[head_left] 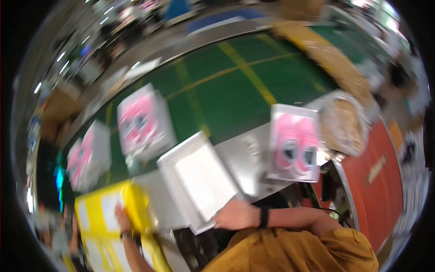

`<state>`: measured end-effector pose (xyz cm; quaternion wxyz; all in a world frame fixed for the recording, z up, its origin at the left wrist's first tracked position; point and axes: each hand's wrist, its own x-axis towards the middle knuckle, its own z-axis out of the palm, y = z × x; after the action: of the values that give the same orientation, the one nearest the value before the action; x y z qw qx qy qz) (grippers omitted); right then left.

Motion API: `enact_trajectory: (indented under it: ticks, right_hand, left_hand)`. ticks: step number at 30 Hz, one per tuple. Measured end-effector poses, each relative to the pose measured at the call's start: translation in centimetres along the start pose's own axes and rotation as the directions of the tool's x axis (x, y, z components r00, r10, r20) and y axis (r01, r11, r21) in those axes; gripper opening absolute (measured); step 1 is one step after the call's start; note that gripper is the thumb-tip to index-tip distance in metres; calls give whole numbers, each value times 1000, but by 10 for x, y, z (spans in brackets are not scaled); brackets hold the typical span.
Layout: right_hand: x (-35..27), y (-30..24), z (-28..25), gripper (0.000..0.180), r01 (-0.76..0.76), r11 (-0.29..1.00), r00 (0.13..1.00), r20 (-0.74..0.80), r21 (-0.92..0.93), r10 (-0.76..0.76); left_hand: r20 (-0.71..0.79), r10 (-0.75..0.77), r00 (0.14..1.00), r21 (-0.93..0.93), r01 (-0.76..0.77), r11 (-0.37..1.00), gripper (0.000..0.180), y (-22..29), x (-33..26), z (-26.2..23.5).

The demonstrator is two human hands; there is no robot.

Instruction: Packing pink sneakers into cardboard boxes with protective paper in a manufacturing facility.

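My right hand (238, 215), a black band at its wrist, is closed on the near corner of an empty white cardboard box (204, 179). That shallow box lies tilted at the edge of the grey metal table strip (240, 158). At the lower left, my left hand (122, 219) rests with fingers stretched out on a yellow package with white panels (90, 213); motion blurs it somewhat. To the right, an open white box (273, 145) holds a pair of pink shoes (297, 143).
Two white boxes with pink shoes, one upright (167, 118) and one farther left (102, 145), stand on the green conveyor belt (217, 90). A plastic-wrapped brown bundle (344, 124) lies right of the shoes, near a red-orange board (376, 177). Long wrapped cardboard (326, 54) lies behind.
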<state>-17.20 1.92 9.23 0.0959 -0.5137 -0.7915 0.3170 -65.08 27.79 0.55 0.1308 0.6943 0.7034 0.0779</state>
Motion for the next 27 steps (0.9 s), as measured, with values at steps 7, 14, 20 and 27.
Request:
enact_trajectory:
  ticks: [7, 14, 20, 27]
  right_hand:
    - [0, -10, -5, 31, 320, 947, 924, -221, -5, -313]
    - [-2, -34, -15, 57, 219, 975, 965, -137, -45, -223]
    - [5, -12, -13, 70, 418, 909, 872, -287, 11, -397]
    - [33, -25, -37, 93, 263, 736, 964, -195, 624, -179]
  left_hand:
    - [-235, -92, 968, -84, 74, 994, 47, -21, -43, -55]
    - [-386, -45, 921, 20, 57, 998, 42, -24, -54, -54]
    - [-262, -114, 958, -460, -20, 888, 26, 45, -38, -96]
    - [2, 200, 980, -667, -148, 730, 33, 242, -139, -131]
